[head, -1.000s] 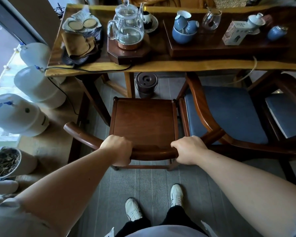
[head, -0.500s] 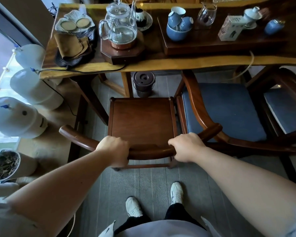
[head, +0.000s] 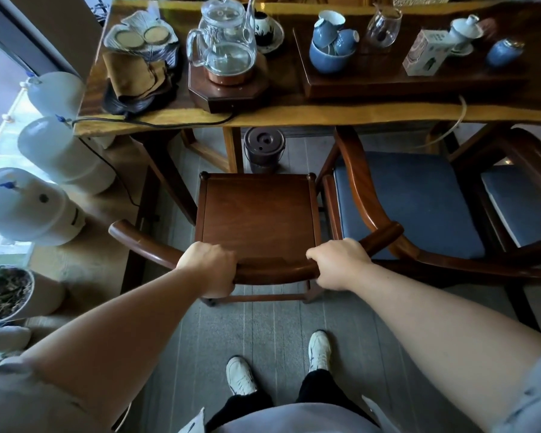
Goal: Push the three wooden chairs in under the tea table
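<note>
A wooden chair with a bare brown seat (head: 258, 214) stands in front of me, its front edge just short of the tea table (head: 294, 115). My left hand (head: 211, 265) and my right hand (head: 338, 262) both grip its curved back rail. To its right stands a second wooden chair with a blue cushion (head: 419, 201), its seat partly under the table edge. A third chair with a blue cushion (head: 525, 201) shows at the far right, cut off by the frame.
A dark lidded bucket (head: 264, 148) sits on the floor under the table ahead of the bare chair. White water tanks (head: 60, 154) and a plant pot (head: 10, 292) line the left. The table carries a glass kettle (head: 225, 45), blue cups and a tea tray.
The bare-seat chair has slid slightly forward toward the table with both hands still on its back rail; my view has shifted closer to the table.
</note>
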`<control>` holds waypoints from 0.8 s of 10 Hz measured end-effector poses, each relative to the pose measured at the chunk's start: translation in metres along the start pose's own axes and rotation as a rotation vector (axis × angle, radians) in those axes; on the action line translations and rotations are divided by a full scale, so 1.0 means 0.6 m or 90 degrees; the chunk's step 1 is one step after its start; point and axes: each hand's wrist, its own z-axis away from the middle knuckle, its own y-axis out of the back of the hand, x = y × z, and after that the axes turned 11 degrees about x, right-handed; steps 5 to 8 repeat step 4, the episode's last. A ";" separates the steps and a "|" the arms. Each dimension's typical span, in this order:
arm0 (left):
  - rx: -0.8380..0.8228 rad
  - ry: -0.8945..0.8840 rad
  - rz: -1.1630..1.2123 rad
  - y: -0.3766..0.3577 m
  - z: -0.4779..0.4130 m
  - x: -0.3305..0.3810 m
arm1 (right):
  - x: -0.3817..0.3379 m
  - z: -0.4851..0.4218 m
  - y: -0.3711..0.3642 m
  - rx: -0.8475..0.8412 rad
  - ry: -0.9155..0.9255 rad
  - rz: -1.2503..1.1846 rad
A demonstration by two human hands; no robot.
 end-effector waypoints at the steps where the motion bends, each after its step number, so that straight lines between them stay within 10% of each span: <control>1: 0.013 0.009 0.015 0.016 -0.008 0.002 | 0.008 -0.009 0.010 -0.003 -0.007 0.012; 8: -0.099 -0.004 0.184 0.059 -0.004 -0.022 | 0.034 -0.001 0.015 0.005 0.013 0.000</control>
